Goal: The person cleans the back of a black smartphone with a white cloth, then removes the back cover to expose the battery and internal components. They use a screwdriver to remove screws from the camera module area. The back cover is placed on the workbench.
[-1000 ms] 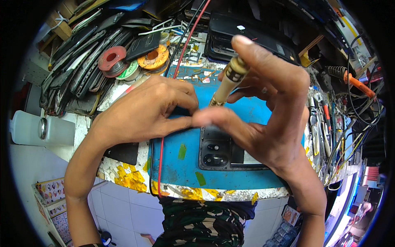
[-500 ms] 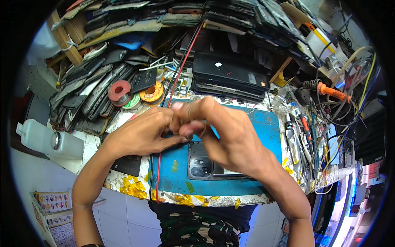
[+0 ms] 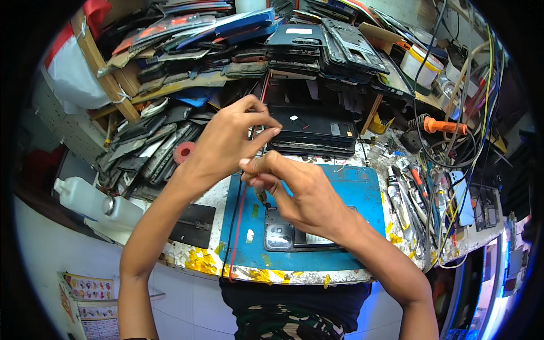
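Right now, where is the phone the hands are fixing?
In the head view, the phone lies on the blue mat, low in the middle, right under the right hand.

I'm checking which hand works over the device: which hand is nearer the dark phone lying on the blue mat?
Right. The right hand hovers directly over the phone, covering its upper part. The left hand is raised farther back and to the left, off the blue mat.

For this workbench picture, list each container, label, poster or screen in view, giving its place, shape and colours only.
White plastic jug: left bench edge, lying down, grey cap.
White tub: upper right shelf, round, yellow band.
Poster: lower left wall, pale, small colourful pictures.
White label: top centre, small rectangle on a dark phone panel.
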Available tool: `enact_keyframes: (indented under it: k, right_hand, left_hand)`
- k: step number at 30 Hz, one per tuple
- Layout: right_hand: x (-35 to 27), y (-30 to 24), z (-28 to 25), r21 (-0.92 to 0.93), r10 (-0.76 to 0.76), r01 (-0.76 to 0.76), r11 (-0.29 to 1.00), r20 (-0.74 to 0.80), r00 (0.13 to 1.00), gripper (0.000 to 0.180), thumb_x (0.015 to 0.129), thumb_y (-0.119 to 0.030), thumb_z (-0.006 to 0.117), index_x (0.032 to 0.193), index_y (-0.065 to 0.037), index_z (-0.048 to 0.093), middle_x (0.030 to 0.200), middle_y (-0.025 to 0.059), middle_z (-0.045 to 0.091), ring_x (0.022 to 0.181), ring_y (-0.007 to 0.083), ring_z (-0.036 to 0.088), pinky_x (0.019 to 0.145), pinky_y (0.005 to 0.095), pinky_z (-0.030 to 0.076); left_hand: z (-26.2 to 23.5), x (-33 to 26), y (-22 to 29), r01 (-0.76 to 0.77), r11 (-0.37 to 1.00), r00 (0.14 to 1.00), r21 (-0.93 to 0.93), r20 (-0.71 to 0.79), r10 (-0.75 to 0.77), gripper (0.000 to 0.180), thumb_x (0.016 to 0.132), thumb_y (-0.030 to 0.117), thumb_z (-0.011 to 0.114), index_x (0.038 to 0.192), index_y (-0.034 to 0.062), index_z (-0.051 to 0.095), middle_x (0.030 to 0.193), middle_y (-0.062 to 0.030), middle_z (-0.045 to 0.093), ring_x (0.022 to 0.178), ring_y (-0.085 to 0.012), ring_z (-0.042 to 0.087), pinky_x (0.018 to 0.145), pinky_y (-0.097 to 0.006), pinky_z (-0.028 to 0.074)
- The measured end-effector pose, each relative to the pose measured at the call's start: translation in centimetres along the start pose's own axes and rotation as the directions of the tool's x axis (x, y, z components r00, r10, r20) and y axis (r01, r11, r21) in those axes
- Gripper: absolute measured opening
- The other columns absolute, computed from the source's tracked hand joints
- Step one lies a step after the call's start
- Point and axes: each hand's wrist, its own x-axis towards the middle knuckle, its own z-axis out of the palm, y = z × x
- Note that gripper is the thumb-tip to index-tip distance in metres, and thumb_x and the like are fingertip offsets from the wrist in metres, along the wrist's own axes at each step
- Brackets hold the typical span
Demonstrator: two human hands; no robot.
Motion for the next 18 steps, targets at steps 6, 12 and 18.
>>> enact_keyframes:
  k: [6, 12, 18]
  right_hand:
    - [-0.5, 0.4, -1.0, 0.066, -0.008, 0.011, 0.998, -0.043, 0.999, 0.015, 0.092, 0.003, 0.064, 0.106, 0.001, 0.067, 0.099, 0.0135, 0.073, 0.091, 0.0238, 0.074, 0.079, 0.0348, 0.058]
    - [-0.4, 1.3, -0.6, -0.020, -0.132, 0.131, 0.991, -0.134, 0.982, 0.023, 0.092, -0.012, 0.073, 0.111, 0.000, 0.065, 0.099, 0.0115, 0.074, 0.096, 0.0204, 0.073, 0.079, 0.0341, 0.056]
    - [-0.5, 1.2, -0.9, 0.286, 0.136, -0.128, 0.950, -0.009, 0.991, 0.020, 0.090, -0.008, 0.074, 0.108, -0.001, 0.069, 0.095, 0.0092, 0.072, 0.087, 0.0180, 0.070, 0.079, 0.0311, 0.055]
  left_hand:
    - [2.1, 3.0, 0.3, -0.110, 0.937, 0.990, 0.333, 0.119, 0.074, 0.020, 0.087, 0.018, 0.074, 0.098, 0.0024, 0.076, 0.098, -0.0125, 0.063, 0.085, -0.0343, 0.068, 0.072, -0.045, 0.055]
    - [2.8, 3.7, 0.3, -0.101, 0.928, 0.983, 0.359, 0.181, 0.037, 0.021, 0.091, 0.018, 0.069, 0.105, 0.0046, 0.076, 0.097, -0.0131, 0.062, 0.081, -0.0344, 0.068, 0.068, -0.045, 0.054]
    - [2.9, 3.5, 0.4, -0.107, 0.914, 0.984, 0.391, 0.176, 0.040, 0.024, 0.094, 0.018, 0.066, 0.113, 0.0056, 0.075, 0.097, -0.0134, 0.062, 0.080, -0.0344, 0.068, 0.065, -0.045, 0.053]
